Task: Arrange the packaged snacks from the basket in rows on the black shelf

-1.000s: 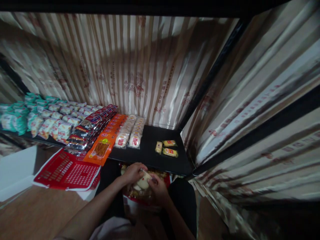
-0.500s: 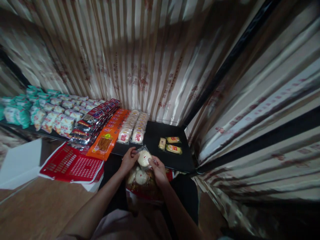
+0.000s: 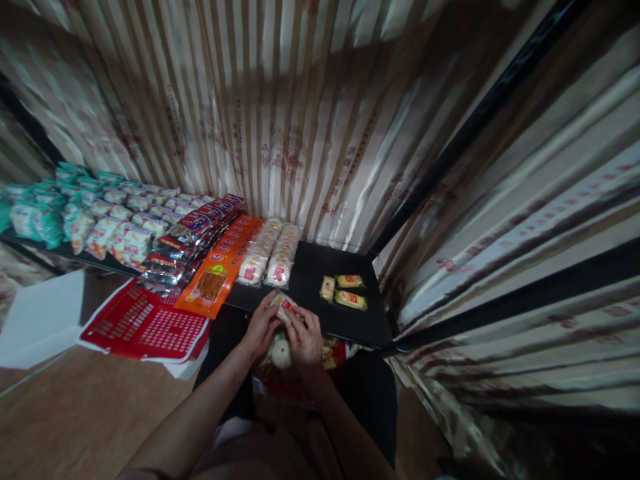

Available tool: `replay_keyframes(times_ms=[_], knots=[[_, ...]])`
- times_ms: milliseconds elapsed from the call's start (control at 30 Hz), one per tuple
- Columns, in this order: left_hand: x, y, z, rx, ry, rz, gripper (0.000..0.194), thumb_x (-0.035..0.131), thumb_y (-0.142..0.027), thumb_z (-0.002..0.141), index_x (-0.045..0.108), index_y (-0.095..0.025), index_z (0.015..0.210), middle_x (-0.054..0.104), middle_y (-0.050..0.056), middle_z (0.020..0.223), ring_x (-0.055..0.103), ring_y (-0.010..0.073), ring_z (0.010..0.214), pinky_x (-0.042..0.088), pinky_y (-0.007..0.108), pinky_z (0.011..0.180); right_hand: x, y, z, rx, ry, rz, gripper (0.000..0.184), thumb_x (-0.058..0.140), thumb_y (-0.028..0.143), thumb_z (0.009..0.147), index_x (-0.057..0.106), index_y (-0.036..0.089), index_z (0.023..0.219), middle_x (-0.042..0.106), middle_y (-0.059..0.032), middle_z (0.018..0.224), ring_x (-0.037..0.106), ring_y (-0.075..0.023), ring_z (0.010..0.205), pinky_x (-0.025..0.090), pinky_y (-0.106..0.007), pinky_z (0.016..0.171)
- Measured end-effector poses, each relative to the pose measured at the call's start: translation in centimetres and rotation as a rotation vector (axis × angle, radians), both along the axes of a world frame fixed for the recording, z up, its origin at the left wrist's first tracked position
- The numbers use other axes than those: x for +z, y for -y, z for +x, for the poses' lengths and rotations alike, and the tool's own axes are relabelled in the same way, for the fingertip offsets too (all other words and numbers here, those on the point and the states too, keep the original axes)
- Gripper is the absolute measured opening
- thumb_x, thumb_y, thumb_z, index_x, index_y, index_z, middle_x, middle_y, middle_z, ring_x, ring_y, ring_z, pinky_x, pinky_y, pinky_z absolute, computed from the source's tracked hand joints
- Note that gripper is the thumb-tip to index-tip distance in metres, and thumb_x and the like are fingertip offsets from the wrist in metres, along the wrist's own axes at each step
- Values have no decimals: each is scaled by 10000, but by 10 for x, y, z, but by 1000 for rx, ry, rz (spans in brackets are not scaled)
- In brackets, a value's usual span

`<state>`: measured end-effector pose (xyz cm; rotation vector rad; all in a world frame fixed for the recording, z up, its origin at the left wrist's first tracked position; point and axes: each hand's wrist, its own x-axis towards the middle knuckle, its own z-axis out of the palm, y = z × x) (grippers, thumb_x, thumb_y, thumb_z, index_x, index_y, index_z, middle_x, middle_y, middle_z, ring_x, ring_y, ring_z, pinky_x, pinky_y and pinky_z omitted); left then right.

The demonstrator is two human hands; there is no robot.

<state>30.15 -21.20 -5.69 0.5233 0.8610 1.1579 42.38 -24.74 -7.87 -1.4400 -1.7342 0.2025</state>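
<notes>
Both hands hold one small wrapped pastry (image 3: 283,305) with a red label, above my lap near the shelf's front edge. My left hand (image 3: 261,325) has its fingers closed on the pastry's left side. My right hand (image 3: 304,333) grips it from the right, fingers bent over the wrapper. Below the hands, an open red bag (image 3: 270,387) rests on my lap, partly covered by my forearms. A round white wrapped pastry (image 3: 281,351) shows in its mouth. Beyond the hands, two rows of round wrapped pastries (image 3: 279,267) lie side by side.
The black shelf (image 3: 360,327) carries three yellow-wrapped cakes (image 3: 350,300) at right. Left of the rows lie an orange snack packet (image 3: 213,283), dark packets (image 3: 175,247), white packets (image 3: 131,243) and green packets (image 3: 47,227). A red printed sheet (image 3: 145,327) overhangs beside a white box (image 3: 43,320). Curtains hang behind.
The pastry in my hands has turned from its plain round face to its red-labelled side. My right hand has closed further over it. The view has shifted slightly.
</notes>
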Motion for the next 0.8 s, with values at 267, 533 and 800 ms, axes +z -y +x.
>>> replay_keyframes(times_ms=[267,533,800], knots=[[-4,-9,-14,25,-25,-39,539,589,-198,713,506,-180,1245,666,77,1017,642,166,829,503,258,698,0,7,-3,173,80,-31,399,535,249,797,592,240,1192,530,-86,1231,461,-244,1131,414,-425,963],[-13,-18,-23,80,-184,36,417,742,-260,573,590,-152,946,668,27,840,619,149,730,483,267,689,6,-22,5,-130,-228,-246,461,530,420,808,561,166,1191,623,-122,1115,583,-228,932,451,-413,880],[-13,-32,-28,19,-375,122,388,670,-277,688,530,-151,1028,655,49,871,614,149,717,500,275,665,-4,-52,6,81,-813,-619,361,673,466,617,642,170,822,674,-28,710,619,-176,671,487,-303,657]])
